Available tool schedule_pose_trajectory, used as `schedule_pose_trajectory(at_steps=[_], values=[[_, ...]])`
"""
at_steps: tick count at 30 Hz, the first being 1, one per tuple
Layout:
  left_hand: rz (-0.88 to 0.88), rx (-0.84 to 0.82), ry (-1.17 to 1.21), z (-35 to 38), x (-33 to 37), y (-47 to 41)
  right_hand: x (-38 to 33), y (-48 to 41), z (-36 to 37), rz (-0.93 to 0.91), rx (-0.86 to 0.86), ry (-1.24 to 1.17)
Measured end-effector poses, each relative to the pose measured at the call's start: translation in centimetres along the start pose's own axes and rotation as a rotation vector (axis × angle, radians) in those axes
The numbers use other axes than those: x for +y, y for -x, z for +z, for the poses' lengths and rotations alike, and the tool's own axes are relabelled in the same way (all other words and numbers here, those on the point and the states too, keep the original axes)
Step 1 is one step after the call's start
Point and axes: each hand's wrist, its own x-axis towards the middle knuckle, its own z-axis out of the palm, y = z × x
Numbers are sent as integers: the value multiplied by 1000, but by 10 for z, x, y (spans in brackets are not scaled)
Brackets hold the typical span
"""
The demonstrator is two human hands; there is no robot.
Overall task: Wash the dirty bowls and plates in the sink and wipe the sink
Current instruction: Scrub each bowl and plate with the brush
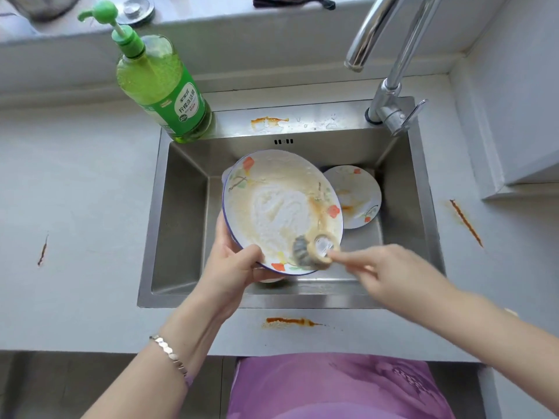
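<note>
Plainly the job is early: the left hand point(233, 264) grips the near rim of a floral plate point(272, 204) tilted over the sink point(181, 222), and the right hand point(390, 267) holds a scrubbing brush point(314, 251) against its lower edge — foam in the middle, orange grease around. A smaller floral plate point(357, 189) lies soiled on the sink floor, and an orange smear point(269, 120) on the back ledge awaits wiping.

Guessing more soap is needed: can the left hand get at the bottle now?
Probably not yet: the left hand grips the plate. Nothing stands between it and the bottle at the sink's back-left corner, so with the plate set down, likely yes.
</note>
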Motion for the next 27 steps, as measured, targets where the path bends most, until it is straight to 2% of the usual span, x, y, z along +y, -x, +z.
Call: schedule_pose_trajectory(at_steps=[2,5,9,11,13,16,18,21,23,25,27], values=[[17,-40,-18,5,-7,3,-19,1,9,-105,-3,-112],[-49,-132,-17,14,-17,11,-37,-22,6,-177,116,-217],[-114,-149,79,12,-17,15,-20,-55,-15,-27,289,-15],[-63,-109,96,5,-11,12,1,-52,-20,86,274,138],[-13,-49,93,-3,-4,8,12,-35,-17,130,216,156],[24,47,1,-7,0,2,10,-6,-3,85,31,-113],[19,77,-24,-6,0,0,14,3,6,75,24,-407],[-54,35,69,-3,0,2,30,-1,16,225,346,-837],[-100,1,133,0,-4,5,36,-8,20,382,449,-1002],[-148,-35,179,2,-9,6,35,-15,24,463,351,-1200],[-197,-75,214,4,-16,7,34,-21,28,454,212,-1380]])
